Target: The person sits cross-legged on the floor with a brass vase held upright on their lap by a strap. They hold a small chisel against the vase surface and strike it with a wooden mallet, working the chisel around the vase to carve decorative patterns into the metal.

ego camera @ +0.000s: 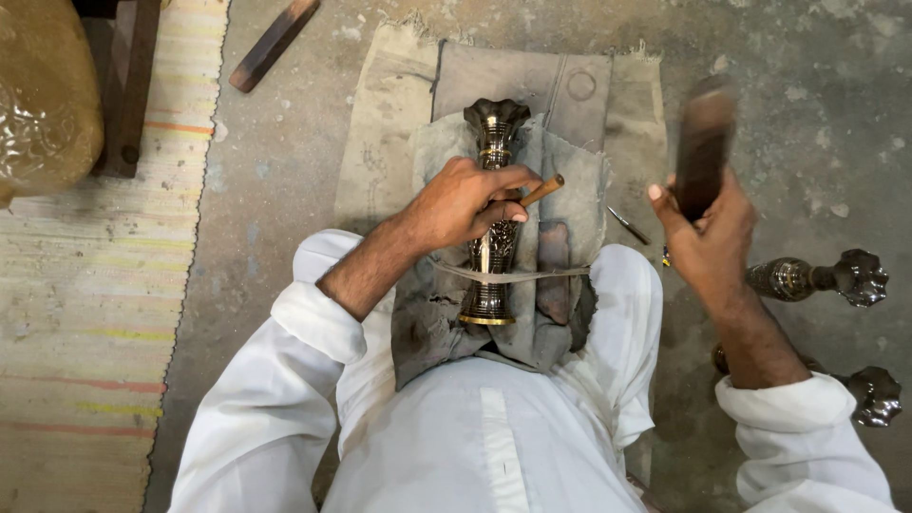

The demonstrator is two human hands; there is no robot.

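A dark engraved metal vase [492, 180] with a fluted mouth lies lengthwise on a grey cloth [570, 190] across my lap, held under a thin strap [551, 275]. My left hand [465, 201] rests on the vase's middle and grips a wooden-handled chisel [541, 191] set against it. My right hand [708, 237] is raised to the right of the vase and grips a dark wooden mallet [705, 142], which is blurred.
Two more fluted metal vases [826, 277] [869, 394] lie on the concrete floor at the right. A thin metal tool [628, 225] lies beside the cloth. A wooden block [273, 43] lies at the top left, near a striped mat [85, 313] and furniture leg [133, 85].
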